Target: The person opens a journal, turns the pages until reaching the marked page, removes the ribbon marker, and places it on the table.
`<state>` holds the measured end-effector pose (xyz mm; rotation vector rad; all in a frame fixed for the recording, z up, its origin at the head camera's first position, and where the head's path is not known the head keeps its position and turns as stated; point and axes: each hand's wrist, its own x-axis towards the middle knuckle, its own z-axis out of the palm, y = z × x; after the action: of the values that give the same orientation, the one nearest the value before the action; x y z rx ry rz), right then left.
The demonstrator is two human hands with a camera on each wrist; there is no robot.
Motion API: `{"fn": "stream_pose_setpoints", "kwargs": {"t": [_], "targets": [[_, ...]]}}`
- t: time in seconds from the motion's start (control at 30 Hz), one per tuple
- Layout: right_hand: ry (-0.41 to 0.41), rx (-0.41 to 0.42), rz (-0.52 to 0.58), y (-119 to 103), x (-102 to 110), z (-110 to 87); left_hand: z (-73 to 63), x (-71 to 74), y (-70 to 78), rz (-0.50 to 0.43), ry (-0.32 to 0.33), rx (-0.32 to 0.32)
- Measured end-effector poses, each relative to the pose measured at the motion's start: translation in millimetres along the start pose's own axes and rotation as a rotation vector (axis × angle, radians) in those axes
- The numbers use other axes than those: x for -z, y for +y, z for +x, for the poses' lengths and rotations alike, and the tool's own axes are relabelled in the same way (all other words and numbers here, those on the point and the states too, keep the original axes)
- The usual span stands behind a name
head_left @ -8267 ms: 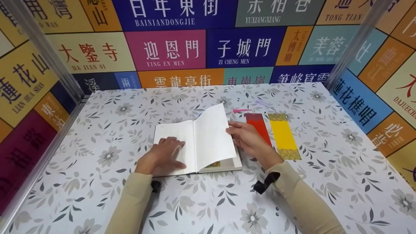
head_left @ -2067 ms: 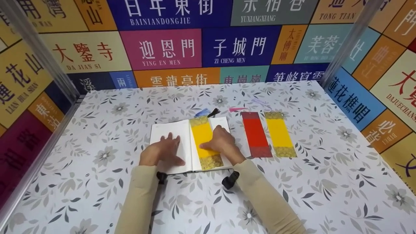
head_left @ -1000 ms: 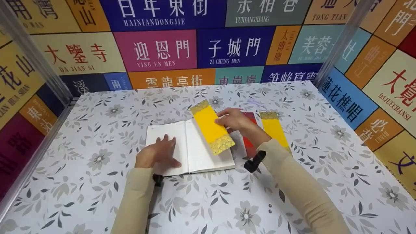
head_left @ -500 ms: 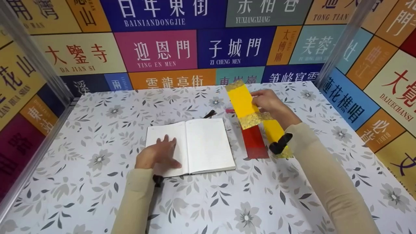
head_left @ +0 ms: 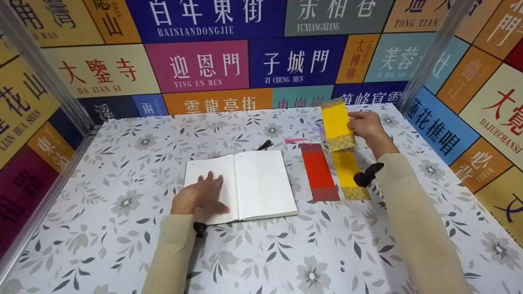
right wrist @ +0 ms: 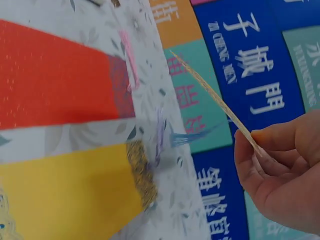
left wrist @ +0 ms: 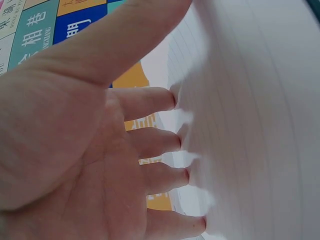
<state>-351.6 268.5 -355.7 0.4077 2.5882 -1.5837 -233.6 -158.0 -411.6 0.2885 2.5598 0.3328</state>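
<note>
An open notebook (head_left: 266,183) lies on the table, its right page bare. My left hand (head_left: 201,197) rests on its left page with fingers spread; in the left wrist view the fingertips touch the faintly ruled page (left wrist: 255,125). Above the table at right, my right hand (head_left: 371,130) pinches a yellow bookmark (head_left: 337,119) with gold ends by its right edge. Seen nearly edge-on in the right wrist view, it has a blue tassel (right wrist: 187,139). A red bookmark (head_left: 318,169) and a second yellow bookmark (head_left: 348,169) lie below, the latter's top hidden from the head camera.
A pink tassel (head_left: 296,141) extends from the red bookmark, and a purple tassel (right wrist: 159,135) is by the flat yellow one. A black tassel or ribbon (head_left: 265,145) pokes out behind the notebook. Printed sign panels (head_left: 196,65) wall the table's back and sides.
Earlier the right hand turned a page, exposing the yellow bookmark. It then lifted that bookmark off the right page and carried it rightward, over the other bookmarks. The left hand stayed on the notebook.
</note>
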Motion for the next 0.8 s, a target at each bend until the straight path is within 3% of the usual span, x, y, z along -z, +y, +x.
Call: {"fn": "stream_pose_setpoints", "kwargs": {"t": [0.33, 0.6, 0.8], "targets": [[0.077, -0.104, -0.023, 51.4, 20.9, 8.3, 1.3, -2.5, 0.0, 0.031, -0.003, -0.029], [0.043, -0.132, -0.037, 76.2, 41.1, 0.7, 2.1, 0.5, -1.6, 0.029, 0.006, -0.044], [0.004, -0.083, -0.092, 98.7, 52.7, -10.4, 1.3, 0.7, -0.6, 0.020, 0.007, -0.042]]}}
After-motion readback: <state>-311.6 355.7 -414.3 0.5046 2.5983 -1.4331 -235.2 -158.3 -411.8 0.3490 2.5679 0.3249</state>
